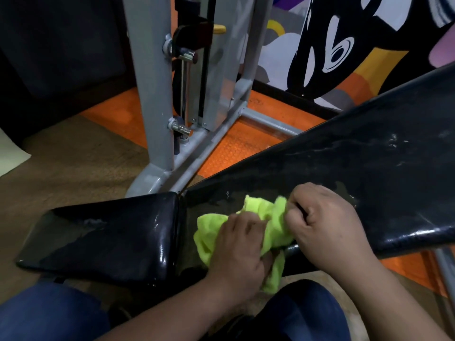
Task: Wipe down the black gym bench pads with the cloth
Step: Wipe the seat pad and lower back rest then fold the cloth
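A bunched lime-green cloth (269, 219) lies at the lower end of the long black back pad (344, 166), which slopes up to the right and shows wet streaks. My left hand (242, 244) grips the cloth's near part at the pad's edge. My right hand (322, 220) holds its far end, fingers curled round it. The shorter black seat pad (105, 232) lies to the left, glossy and wet, with a narrow gap between the two pads.
A grey steel machine frame (157, 94) with chrome pins stands just behind the pads on an orange floor mat (236, 146). A painted wall (344, 45) is at the back right. Brown flooring (73, 156) spreads to the left. My knees in blue trousers (49, 313) are below.
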Tool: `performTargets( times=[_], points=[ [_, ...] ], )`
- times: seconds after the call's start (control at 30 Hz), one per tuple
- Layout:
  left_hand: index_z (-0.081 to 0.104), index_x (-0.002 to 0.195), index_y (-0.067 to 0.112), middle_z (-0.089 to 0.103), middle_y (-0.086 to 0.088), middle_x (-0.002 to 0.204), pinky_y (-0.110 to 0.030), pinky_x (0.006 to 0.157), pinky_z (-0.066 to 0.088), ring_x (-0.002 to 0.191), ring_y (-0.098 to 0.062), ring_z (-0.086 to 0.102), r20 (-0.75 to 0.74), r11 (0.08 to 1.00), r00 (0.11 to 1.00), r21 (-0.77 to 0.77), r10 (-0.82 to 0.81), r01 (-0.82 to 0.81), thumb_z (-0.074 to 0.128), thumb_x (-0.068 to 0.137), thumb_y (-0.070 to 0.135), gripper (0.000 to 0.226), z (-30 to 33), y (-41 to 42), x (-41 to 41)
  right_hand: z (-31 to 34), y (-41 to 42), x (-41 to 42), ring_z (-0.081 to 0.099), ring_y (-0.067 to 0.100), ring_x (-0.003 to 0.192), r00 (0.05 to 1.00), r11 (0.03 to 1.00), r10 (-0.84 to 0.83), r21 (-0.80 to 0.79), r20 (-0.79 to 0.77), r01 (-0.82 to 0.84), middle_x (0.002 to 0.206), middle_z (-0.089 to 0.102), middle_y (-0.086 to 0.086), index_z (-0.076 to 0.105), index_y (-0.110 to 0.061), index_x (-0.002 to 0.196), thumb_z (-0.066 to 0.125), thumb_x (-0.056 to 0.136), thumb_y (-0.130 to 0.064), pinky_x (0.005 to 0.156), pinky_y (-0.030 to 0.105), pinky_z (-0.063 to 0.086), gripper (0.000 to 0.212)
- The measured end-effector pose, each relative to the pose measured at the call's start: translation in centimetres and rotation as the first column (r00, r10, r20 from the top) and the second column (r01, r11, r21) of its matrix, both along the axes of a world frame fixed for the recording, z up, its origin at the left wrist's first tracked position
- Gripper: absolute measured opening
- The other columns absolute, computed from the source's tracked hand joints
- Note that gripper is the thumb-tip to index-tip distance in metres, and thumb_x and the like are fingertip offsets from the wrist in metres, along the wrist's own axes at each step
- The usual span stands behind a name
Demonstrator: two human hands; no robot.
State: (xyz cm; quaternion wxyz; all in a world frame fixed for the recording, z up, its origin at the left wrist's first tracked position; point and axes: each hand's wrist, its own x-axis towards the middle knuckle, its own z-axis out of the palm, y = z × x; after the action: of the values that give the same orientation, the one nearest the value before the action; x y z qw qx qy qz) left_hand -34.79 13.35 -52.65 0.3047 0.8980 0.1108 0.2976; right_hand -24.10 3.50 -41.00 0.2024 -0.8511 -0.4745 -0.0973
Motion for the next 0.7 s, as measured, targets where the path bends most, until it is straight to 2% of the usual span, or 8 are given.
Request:
performTargets(
  times=[0.07, 0.13, 0.2, 0.33, 0.4, 0.47, 0.63, 0.7],
  points=[
    [0.042, 0.119, 0.024, 0.048, -0.003, 0.111, -0.046, 0.083, 0.046, 0.098, -0.025, 0.048, -0.021, 1.0, 1.0, 0.017, -0.012, 0.013, 0.054, 0.084, 0.037, 0.039, -1.2, 1.4, -0.9, 0.0, -0.2, 0.0, 0.043, 0.013, 0.066, 1.0, 1.0, 0.026, -0.007, 0.002, -0.026, 0.064, 0.044, -0.007, 0.044, -0.02, 0.065, 0.044, 0.077, -0.022, 0.055, 0.029, 0.033, 0.012],
    [0.04, 0.118, 0.025, 0.047, -0.002, 0.112, -0.047, 0.083, 0.045, 0.098, -0.025, 0.045, -0.049, 0.994, 0.994, -0.054, 0.096, -0.098, 0.052, 0.082, 0.035, 0.039, -0.8, 2.2, -0.3, -0.2, -0.1, 0.3, 0.041, 0.016, 0.069, 0.998, 0.999, 0.031, -0.031, 0.046, -0.029, 0.07, 0.045, -0.006, 0.049, -0.018, 0.07, 0.047, 0.08, -0.02, 0.059, 0.031, 0.033, 0.01],
    [0.04, 0.118, 0.025, 0.047, -0.003, 0.114, -0.046, 0.085, 0.045, 0.101, -0.026, 0.046, -0.055, 0.988, 0.99, -0.075, 0.132, -0.136, 0.05, 0.081, 0.035, 0.039, -0.1, 1.0, -0.2, -0.6, 0.0, 0.4, 0.043, 0.019, 0.075, 0.989, 0.994, 0.035, -0.11, 0.14, -0.02, 0.079, 0.049, -0.003, 0.056, -0.015, 0.077, 0.047, 0.083, -0.021, 0.065, 0.036, 0.038, 0.012],
    [0.042, 0.124, 0.028, 0.041, 0.001, 0.12, -0.046, 0.087, 0.047, 0.105, -0.025, 0.048, -0.057, 0.999, 0.998, 0.033, -0.014, 0.016, 0.051, 0.084, 0.044, 0.044, -1.9, 0.8, -2.2, -1.2, -0.7, 0.3, 0.052, 0.029, 0.098, 0.927, 0.923, 0.116, -0.383, 0.358, 0.032, 0.099, 0.061, 0.004, 0.065, -0.014, 0.091, 0.058, 0.084, -0.019, 0.084, 0.042, 0.04, 0.011],
    [0.042, 0.127, 0.029, 0.039, 0.002, 0.124, -0.047, 0.092, 0.045, 0.112, -0.023, 0.044, -0.093, 0.999, 0.994, 0.018, 0.051, -0.049, 0.049, 0.085, 0.046, 0.045, -2.0, 2.0, -1.5, -1.2, -1.2, 0.4, 0.053, 0.033, 0.118, 0.901, 0.875, 0.173, -0.481, 0.397, 0.044, 0.117, 0.063, 0.01, 0.067, -0.011, 0.108, 0.053, 0.086, -0.018, 0.103, 0.046, 0.036, 0.027],
    [0.043, 0.129, 0.03, 0.039, 0.002, 0.129, -0.046, 0.098, 0.042, 0.117, -0.022, 0.041, -0.095, 0.99, 0.988, -0.053, 0.124, -0.13, 0.047, 0.086, 0.045, 0.046, -1.4, 1.5, -0.9, -1.1, -1.3, 0.6, 0.047, 0.037, 0.132, 0.888, 0.834, 0.202, -0.548, 0.412, 0.065, 0.133, 0.059, 0.017, 0.062, -0.004, 0.127, 0.042, 0.089, -0.021, 0.113, 0.052, 0.031, 0.047],
    [0.039, 0.137, 0.034, 0.035, 0.003, 0.137, -0.047, 0.097, 0.043, 0.122, -0.02, 0.036, -0.099, 0.998, 0.994, 0.047, -0.045, 0.05, 0.052, 0.082, 0.048, 0.058, -3.0, 1.1, -2.8, -1.4, -1.2, 0.9, 0.046, 0.039, 0.135, 0.876, 0.812, 0.211, -0.577, 0.433, 0.089, 0.14, 0.056, 0.021, 0.059, 0.0, 0.133, 0.029, 0.09, -0.021, 0.113, 0.053, 0.024, 0.056],
    [0.038, 0.137, 0.036, 0.034, 0.005, 0.137, -0.048, 0.101, 0.041, 0.124, -0.019, 0.035, -0.11, 1.0, 0.994, 0.01, 0.021, -0.021, 0.049, 0.084, 0.048, 0.056, -2.4, 1.9, -1.8, -1.3, -1.0, 1.3, 0.049, 0.039, 0.133, 0.867, 0.813, 0.23, -0.577, 0.442, 0.079, 0.138, 0.058, 0.02, 0.061, -0.001, 0.132, 0.031, 0.088, -0.022, 0.112, 0.051, 0.024, 0.057]
  ],
)
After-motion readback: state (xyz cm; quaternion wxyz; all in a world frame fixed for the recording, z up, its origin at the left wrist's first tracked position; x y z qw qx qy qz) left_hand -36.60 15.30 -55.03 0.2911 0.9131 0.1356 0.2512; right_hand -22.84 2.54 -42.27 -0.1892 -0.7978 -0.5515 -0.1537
